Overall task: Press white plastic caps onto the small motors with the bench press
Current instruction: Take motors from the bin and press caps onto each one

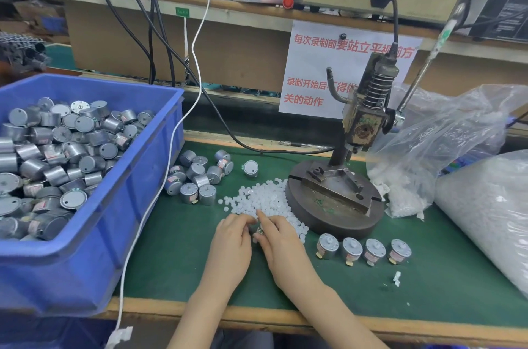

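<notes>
The left hand (231,237) and right hand (281,243) are meeting at the near edge of the pile of white caps (265,200), just left of the bench press (340,194). The left hand's fingers are curling narrowly round a small motor (259,231), of which only a sliver is showing between the two hands. The right hand's forefinger is reaching into the pile, and whether it is pinching a cap I cannot tell. The likely trouble is a cap sitting crooked on the shaft: carried to the press that way, it could be tipping off or getting crushed askew. Fingers dragging through the pile could also be scattering caps toward the four capped motors (363,251) standing near right. The loose motors (197,177) beside the blue bin (120,234) are lying well clear.
</notes>
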Motion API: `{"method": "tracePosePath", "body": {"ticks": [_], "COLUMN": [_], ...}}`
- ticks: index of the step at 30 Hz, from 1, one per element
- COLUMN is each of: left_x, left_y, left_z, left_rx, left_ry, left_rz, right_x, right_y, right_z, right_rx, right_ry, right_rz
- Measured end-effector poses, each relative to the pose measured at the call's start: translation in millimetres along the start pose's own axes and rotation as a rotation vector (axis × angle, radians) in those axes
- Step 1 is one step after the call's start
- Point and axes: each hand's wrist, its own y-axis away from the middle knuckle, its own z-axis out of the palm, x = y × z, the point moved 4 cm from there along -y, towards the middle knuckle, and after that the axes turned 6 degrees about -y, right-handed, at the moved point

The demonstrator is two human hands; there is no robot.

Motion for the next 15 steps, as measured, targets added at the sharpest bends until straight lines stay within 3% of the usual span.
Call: {"method": "tracePosePath", "body": {"ticks": [15], "left_x": [1.9], "left_y": [1.4], "left_z": [0.5], "left_rx": [-0.015], "left_ry": [-0.047], "left_rz": [0.001], "right_x": [-1.1], "right_y": [-1.7], "right_z": [4.2], "right_rx": [-0.079], "right_ry": [0.111], "right_rz": [0.01]}}
